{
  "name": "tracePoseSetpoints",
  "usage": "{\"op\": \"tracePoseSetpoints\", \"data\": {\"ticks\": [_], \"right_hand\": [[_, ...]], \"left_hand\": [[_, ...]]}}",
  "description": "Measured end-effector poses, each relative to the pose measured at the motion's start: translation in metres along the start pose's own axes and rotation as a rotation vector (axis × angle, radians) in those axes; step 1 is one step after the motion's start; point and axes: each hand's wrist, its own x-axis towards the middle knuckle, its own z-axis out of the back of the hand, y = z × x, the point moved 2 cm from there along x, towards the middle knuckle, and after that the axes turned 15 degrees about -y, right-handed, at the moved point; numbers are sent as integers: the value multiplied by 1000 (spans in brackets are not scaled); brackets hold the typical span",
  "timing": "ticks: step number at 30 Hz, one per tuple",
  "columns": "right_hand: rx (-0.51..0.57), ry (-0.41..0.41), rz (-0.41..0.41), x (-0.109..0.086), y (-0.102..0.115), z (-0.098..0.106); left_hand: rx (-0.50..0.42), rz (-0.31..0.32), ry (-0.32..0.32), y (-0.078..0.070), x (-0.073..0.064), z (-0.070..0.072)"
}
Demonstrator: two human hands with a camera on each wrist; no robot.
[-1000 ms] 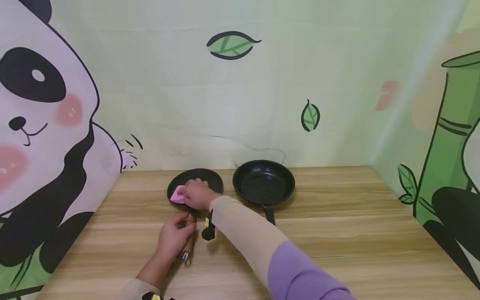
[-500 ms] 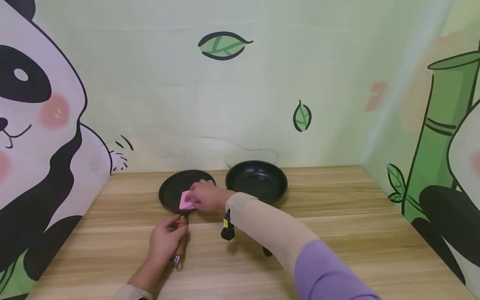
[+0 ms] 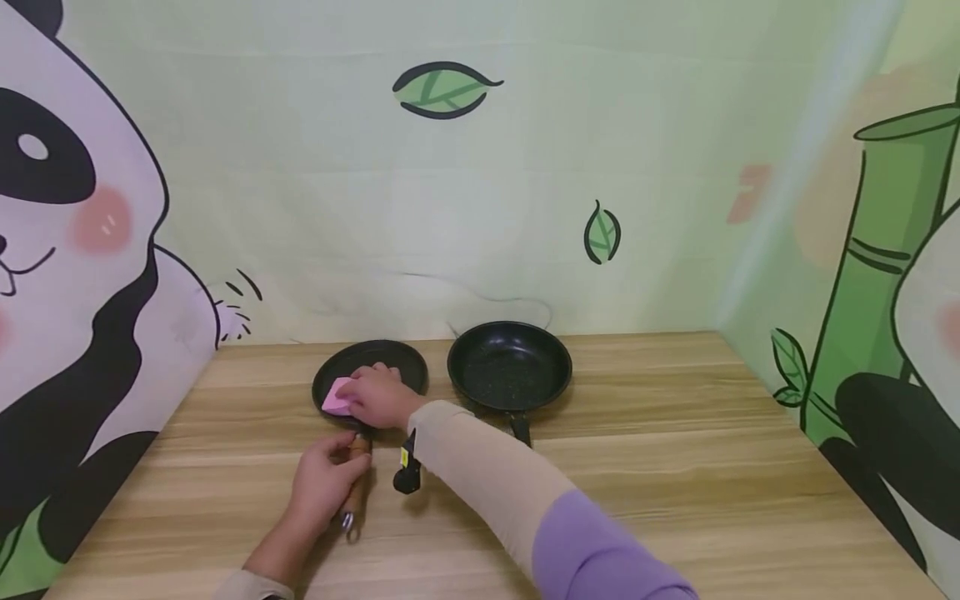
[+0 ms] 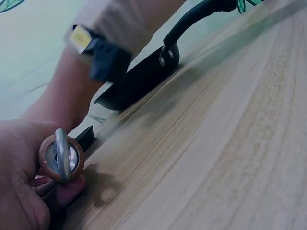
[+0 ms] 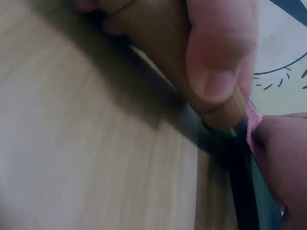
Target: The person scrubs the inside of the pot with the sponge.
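Note:
A shallow black frying pan with a wooden handle lies on the table. My left hand grips that handle near the pan; in the left wrist view the handle's end shows a metal hanging ring. Bent over the pan, my right hand holds a pink sponge against the left part of its cooking surface. The right wrist view shows the sponge at the pan's edge, beside the left thumb on the handle. Part of the pan is hidden under the right hand.
A deeper black frying pan stands just right of the first, its dark handle partly hidden by the right sleeve. The wood-grain table meets a printed wall cloth behind the pans.
My right hand with the sponge goes right across the pan, then back to the left. The left hand keeps its hold on the handle. The head view has shifted slightly.

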Motion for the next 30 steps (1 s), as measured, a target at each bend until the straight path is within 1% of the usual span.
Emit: {"op": "tracePoseSetpoints", "data": {"ticks": [3, 6, 10, 15, 18, 21, 23, 25, 30], "right_hand": [[-2, -34, -38, 12, 6, -3], [-38, -55, -54, 22, 8, -7], [-69, -53, -76, 32, 7, -15], [-87, -58, -137, 43, 3, -27], [-91, -57, -182, 43, 0, -30], [-80, -50, -191, 42, 0, -28], [-62, -43, -160, 41, -1, -25], [-44, -24, -102, 38, -2, -20], [6, 71, 83, 25, -7, -3]], "left_hand": [[-7, -4, -2, -1, 2, 3], [-28, -9, 3, -1, 4, 4], [-48, -1, 15, 0, 3, 3], [-47, 6, 3, 2, 1, 3], [-40, 10, 5, 3, -2, 0], [-39, 13, 0, 3, -3, -1], [-37, 4, -11, 2, -3, -1], [-35, 0, -22, 2, -2, -1], [-18, 5, -27, 1, -1, 1]]}}
